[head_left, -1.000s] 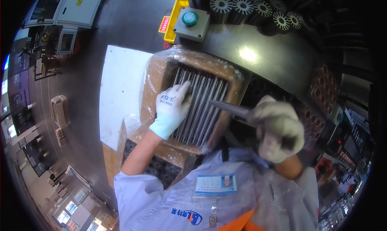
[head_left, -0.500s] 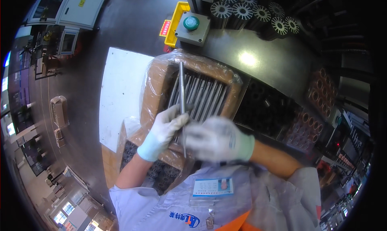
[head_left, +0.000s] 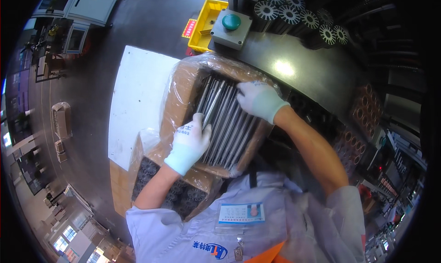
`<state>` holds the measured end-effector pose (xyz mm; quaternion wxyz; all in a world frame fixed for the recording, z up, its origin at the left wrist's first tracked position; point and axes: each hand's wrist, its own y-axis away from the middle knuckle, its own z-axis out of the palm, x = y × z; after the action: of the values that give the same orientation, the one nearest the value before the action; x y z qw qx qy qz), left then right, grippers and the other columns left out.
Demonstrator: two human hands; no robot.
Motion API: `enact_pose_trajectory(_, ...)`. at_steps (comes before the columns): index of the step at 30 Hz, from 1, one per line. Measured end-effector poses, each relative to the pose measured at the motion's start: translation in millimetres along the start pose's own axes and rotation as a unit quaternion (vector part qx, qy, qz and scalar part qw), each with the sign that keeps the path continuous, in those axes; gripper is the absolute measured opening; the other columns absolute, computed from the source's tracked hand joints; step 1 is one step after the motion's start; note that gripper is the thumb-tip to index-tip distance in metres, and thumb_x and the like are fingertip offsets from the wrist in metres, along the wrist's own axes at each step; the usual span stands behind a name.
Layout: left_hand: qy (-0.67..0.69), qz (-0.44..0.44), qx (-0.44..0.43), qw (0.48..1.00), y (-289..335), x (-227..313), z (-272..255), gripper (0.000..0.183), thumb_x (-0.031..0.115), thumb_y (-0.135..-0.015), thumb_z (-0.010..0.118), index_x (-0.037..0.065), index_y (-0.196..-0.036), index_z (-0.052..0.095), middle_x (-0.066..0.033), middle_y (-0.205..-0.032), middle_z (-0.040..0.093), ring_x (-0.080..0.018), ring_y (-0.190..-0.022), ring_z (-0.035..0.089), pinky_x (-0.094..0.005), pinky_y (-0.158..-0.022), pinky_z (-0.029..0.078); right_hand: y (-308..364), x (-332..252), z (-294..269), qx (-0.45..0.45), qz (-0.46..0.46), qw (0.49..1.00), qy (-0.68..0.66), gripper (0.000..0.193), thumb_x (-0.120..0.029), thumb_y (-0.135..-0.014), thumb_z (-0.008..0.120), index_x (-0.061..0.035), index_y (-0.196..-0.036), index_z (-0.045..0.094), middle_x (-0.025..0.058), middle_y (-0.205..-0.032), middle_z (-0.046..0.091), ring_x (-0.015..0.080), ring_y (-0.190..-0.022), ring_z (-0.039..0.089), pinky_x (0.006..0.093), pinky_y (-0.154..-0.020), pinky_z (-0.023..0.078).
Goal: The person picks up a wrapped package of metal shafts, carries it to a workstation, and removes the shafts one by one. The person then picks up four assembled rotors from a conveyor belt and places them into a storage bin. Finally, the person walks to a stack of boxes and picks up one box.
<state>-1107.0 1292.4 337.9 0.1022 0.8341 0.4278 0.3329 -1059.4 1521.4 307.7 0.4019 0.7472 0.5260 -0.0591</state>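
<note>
A plastic-lined cardboard box (head_left: 180, 91) in front of me holds a layer of long, shiny metal rods (head_left: 229, 134) lying side by side. My left hand (head_left: 190, 139), in a white glove, is closed around the lower end of a brighter metal rod (head_left: 214, 104) that lies slanted over the others. My right hand (head_left: 259, 97), gloved too, reaches over the far right of the box. Its fingers are bent down at the rods' far ends, and what they grip is hidden.
A second box (head_left: 186, 203) of dark slotted parts stands near left, beside a white board (head_left: 138, 107). Beyond are a grey box with a green button (head_left: 231, 22), a yellow bin (head_left: 206, 31) and stacked slotted cores (head_left: 289, 15) on a metal table (head_left: 294, 56).
The rod held upright before me has come down onto the rods in the box. My right hand has moved from beside my left hand to the box's far right.
</note>
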Motion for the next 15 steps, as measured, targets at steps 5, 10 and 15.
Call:
enact_pose_trajectory(5,-0.076,0.026,0.007,0.997,-4,-1,1,0.026,0.023,-0.091,0.062,0.004,-0.105,0.053,-0.0215,-0.075,0.067,-0.0396,-0.071,0.067,-0.0486,-0.066,0.051,10,5,0,0.062,-0.021,0.99,-0.123,0.039,-0.033,-0.091,0.052,-0.0043,-0.112,0.069,0.0225,-0.101,0.069,0.0371,-0.099,0.066,0.0441,-0.088,0.051)
enact_pose_trajectory(10,-0.118,0.068,0.058,0.989,-3,-1,-7,0.021,0.025,-0.087,0.065,0.006,-0.095,0.059,-0.0149,-0.083,0.064,-0.034,-0.073,0.066,-0.0454,-0.063,0.05,21,-5,-11,-0.03,0.085,0.934,-0.345,0.034,-0.03,-0.088,0.067,-0.0024,-0.107,0.07,0.0122,-0.095,0.072,0.0201,-0.09,0.068,0.0327,-0.084,0.05)
enact_pose_trajectory(15,-0.12,0.085,0.033,0.989,-9,6,-11,0.017,0.021,-0.087,0.064,0.007,-0.096,0.062,-0.0131,-0.091,0.062,-0.0326,-0.08,0.065,-0.0442,-0.067,0.05,17,0,10,0.046,-0.077,0.893,-0.442,0.033,-0.025,-0.081,0.078,-0.0017,-0.103,0.069,0.0056,-0.087,0.068,0.0102,-0.085,0.062,0.0272,-0.082,0.049)
